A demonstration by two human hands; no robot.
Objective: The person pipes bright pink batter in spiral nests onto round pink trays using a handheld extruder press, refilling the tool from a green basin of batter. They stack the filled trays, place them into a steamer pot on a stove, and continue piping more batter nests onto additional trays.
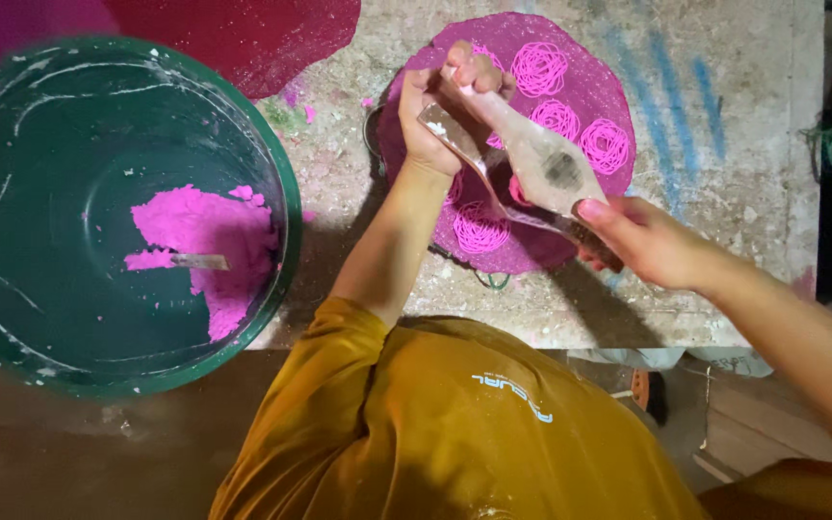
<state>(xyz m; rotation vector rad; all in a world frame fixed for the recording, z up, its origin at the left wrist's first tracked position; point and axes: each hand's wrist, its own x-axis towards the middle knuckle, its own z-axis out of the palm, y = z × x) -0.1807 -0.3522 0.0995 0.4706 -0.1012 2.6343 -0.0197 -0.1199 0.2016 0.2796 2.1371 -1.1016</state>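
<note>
Wooden press (532, 159) clenched by both hands' fingers above pink tray (604, 87); green basin (50, 144) left.

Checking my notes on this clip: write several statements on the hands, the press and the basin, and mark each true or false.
1. Both hands grip the wooden press. True: the left hand holds the far end, the right hand the near end.
2. The press is held over the green basin. False: it is over the round pink mat.
3. The basin holds pink dough. True.
4. The mat is bare. False: coiled pink noodle spirals lie on it.
5. The basin is brimful. False: the dough covers only part of its bottom.
</note>
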